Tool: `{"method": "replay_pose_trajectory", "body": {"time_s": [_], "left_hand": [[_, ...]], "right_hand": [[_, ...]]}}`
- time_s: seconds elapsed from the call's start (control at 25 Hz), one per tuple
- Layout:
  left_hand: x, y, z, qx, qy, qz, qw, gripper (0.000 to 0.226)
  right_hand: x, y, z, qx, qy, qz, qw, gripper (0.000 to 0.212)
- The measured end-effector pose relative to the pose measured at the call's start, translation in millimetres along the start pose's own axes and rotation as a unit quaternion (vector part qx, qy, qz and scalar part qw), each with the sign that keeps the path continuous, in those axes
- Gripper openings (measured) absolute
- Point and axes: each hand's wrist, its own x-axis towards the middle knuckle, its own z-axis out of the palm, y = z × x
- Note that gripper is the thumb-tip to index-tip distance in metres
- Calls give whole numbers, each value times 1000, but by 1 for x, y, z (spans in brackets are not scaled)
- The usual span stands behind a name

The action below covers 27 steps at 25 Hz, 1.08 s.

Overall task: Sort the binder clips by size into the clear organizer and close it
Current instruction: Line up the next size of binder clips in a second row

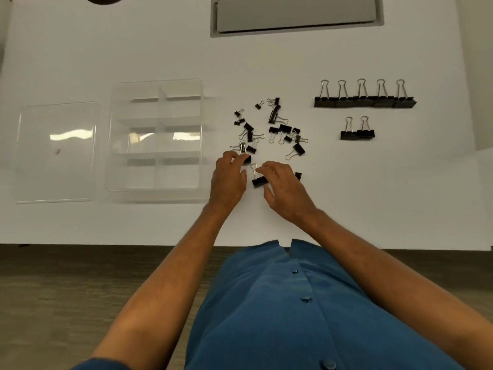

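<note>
A loose heap of black binder clips [274,129] of small and medium size lies in the middle of the white table. My left hand [229,180] pinches a medium clip [244,153] at the heap's near edge. Beside it, my right hand [282,190] has its fingertips on another medium clip [259,180]; a further clip [298,176] peeks out behind its fingers. The clear organizer [156,140], with several empty compartments, stands open to the left. Its clear lid [56,153] lies flat further left. Large clips stand sorted at the right: a row of several [364,100] and a pair [357,133].
A grey recessed panel [296,14] sits in the table at the back. The table's front edge [106,244] runs just before my blue shirt, with dark wood floor below.
</note>
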Motion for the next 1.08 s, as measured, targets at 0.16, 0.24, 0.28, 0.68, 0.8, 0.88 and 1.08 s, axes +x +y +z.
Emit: {"method": "replay_pose_trajectory", "body": {"time_s": [0.16, 0.24, 0.28, 0.68, 0.8, 0.88, 1.08], "left_hand": [[2, -1, -4, -2, -15, 18, 1000, 43], [6, -4, -3, -2, -15, 19, 1000, 40], [6, -4, -3, -4, -13, 18, 1000, 37], [8, -9, 4, -107, 28, -58, 992, 25], [6, -3, 1, -142, 31, -75, 987, 29], [2, 5, -1, -156, 46, -66, 984, 29], [1, 52, 1, -187, 30, -33, 981, 24]], "right_hand": [[-2, 3, 19, -79, -29, -19, 996, 47], [0, 4, 19, -93, -26, -21, 995, 40], [1, 4, 18, -97, -28, -22, 995, 37], [3, 4, 9, -46, -101, 30, 993, 30], [-2, 9, -4, 17, -95, 38, 995, 28], [-7, 16, -18, 68, -66, 39, 995, 25], [-25, 61, -63, 112, 37, 87, 989, 28]]}}
